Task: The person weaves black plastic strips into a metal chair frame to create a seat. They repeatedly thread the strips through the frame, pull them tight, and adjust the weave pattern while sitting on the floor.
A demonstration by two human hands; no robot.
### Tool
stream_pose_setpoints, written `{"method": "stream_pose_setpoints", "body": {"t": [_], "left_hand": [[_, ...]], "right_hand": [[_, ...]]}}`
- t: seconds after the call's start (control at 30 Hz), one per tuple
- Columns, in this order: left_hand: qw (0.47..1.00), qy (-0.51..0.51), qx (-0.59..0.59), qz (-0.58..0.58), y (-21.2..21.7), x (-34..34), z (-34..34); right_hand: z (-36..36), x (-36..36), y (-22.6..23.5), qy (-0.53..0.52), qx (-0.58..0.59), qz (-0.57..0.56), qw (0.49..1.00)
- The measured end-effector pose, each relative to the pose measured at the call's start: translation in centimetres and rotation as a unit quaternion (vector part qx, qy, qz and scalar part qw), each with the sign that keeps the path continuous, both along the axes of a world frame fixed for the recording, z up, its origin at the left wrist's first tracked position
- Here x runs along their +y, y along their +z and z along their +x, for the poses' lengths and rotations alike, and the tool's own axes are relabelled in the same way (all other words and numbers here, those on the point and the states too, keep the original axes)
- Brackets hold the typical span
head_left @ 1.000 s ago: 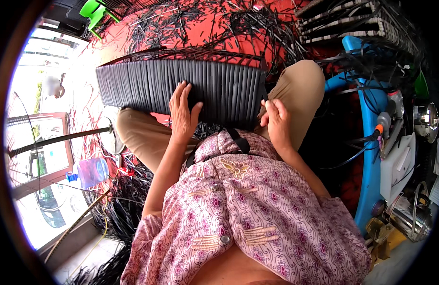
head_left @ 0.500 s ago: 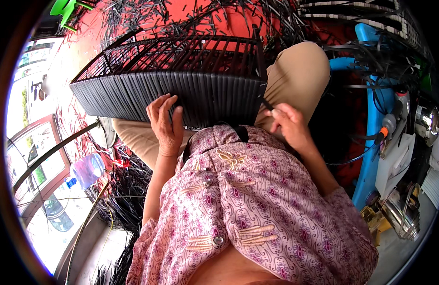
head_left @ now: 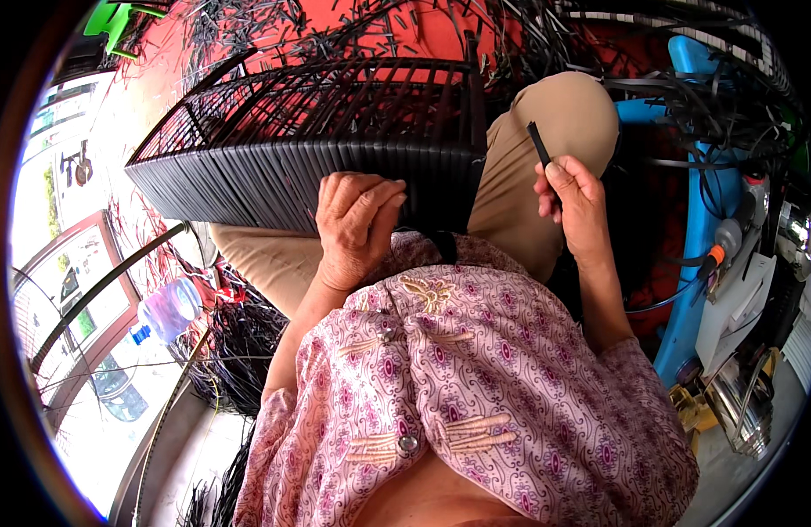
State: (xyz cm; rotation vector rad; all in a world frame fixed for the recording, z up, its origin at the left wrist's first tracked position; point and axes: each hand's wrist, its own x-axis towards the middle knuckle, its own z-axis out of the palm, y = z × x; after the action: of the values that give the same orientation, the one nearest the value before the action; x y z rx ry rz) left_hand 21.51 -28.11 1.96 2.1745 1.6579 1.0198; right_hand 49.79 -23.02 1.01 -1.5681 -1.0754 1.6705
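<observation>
A black frame lies across my lap, its near side closely wrapped in black strips and its far side an open lattice of bars. My left hand rests against the wrapped side, right of its middle, with fingers bent and pressed together; what they pinch, if anything, is hidden. Off the frame's right end, over my right knee, my right hand is raised. Between its thumb and fingers stands a short black strip, pointing up and slightly left, apart from the frame.
Loose black strip pieces litter the red floor beyond the frame. A blue plastic chair stands at right with black strips over it, a metal flask nearby. At left are a clear plastic bottle and a heap of black strands.
My left hand has moved right along the wrapped side, and its spread fingers have closed. My right hand has risen up and right, away from the frame's end, with the black strip.
</observation>
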Motion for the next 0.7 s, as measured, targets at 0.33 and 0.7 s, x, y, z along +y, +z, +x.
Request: {"method": "stream_pose_setpoints", "body": {"t": [0.33, 0.7], "left_hand": [[0.997, -0.034, 0.044, 0.052, 0.9, 2.2, 1.3], [0.978, -0.142, 0.153, -0.013, 1.6, 7.9, 6.1]], "right_hand": [[0.5, 0.7, -0.9, -0.049, 0.072, -0.005, 0.996], [0.4, 1.2, 0.4, -0.083, 0.091, 0.017, 0.992]]}}
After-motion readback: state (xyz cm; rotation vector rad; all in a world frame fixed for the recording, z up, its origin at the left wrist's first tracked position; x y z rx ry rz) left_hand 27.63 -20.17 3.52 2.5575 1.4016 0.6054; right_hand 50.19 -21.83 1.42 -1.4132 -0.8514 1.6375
